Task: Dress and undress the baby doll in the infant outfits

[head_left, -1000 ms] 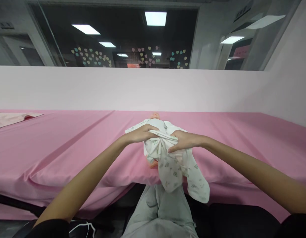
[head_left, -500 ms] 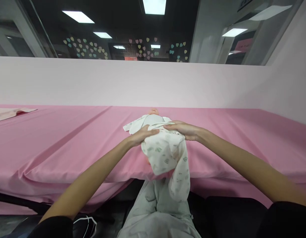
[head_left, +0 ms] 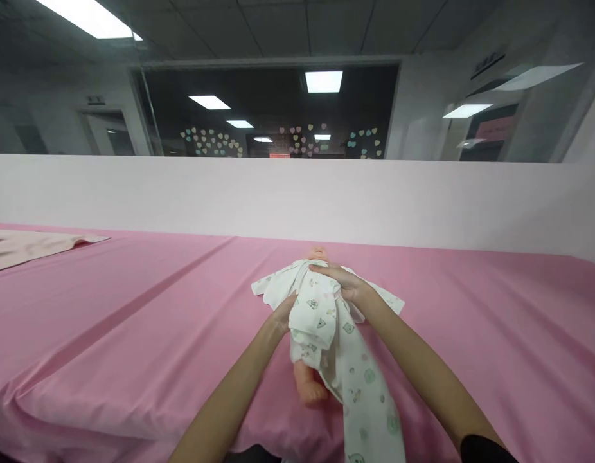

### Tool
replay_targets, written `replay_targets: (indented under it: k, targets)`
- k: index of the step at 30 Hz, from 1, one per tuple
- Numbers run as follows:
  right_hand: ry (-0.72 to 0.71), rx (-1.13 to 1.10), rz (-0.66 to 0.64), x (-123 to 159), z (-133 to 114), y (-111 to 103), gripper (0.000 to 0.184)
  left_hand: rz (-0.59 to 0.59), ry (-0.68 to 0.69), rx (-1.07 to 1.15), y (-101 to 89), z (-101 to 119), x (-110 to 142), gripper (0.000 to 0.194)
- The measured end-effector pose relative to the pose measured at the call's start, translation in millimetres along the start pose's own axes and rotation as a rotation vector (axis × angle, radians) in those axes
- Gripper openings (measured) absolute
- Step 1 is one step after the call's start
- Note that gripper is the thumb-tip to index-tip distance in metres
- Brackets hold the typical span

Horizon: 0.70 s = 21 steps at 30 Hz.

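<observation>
Doll (head_left: 311,384) lying on pink sheet (head_left: 182,308); we're gripping printed clothes (head_left: 321,315), right hand (head_left: 343,281) loosely curled, left hand (head_left: 284,313) partly hidden, openness unclear.

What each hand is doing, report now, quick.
Left hand: against the patterned garment, fingertips hidden; grip cannot be told.
Right hand: fingers extended over the garment's upper part; grip cannot be told.

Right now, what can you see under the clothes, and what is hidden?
A doll lies under the clothes. Its head shows at the far end and one bare foot at the near end. Its torso is covered, and no second foot can be seen.
</observation>
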State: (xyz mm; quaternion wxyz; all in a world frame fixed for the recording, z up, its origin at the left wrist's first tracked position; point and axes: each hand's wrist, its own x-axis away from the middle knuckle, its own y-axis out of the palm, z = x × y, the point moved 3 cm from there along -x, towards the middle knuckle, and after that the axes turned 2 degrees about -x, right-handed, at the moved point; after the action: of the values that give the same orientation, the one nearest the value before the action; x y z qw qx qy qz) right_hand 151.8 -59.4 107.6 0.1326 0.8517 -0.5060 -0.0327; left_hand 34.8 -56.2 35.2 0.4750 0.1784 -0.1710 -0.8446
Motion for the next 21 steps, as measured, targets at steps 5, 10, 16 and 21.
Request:
replay_targets:
  k: [5, 10, 16, 21]
  targets:
    - [-0.065, 0.202, -0.099, -12.2, 16.1, -6.0, 0.031, 0.126, 0.010, 0.291, -13.3, -3.2, -0.1, 0.020]
    - [-0.067, 0.154, 0.049, -18.9, 23.9, -23.8, 0.036, 0.015, -0.027, 0.179, -7.9, -9.5, 3.3, 0.035]
    - [-0.060, 0.046, 0.036, -11.9, 19.2, -15.3, 0.018, 0.076, 0.053, 0.004, -8.4, -6.5, 0.8, 0.037]
    - [0.050, 0.390, -0.253, 1.5, 17.9, -12.6, 0.023, 0.067, 0.022, -0.012, -9.2, -1.1, 1.1, 0.037]
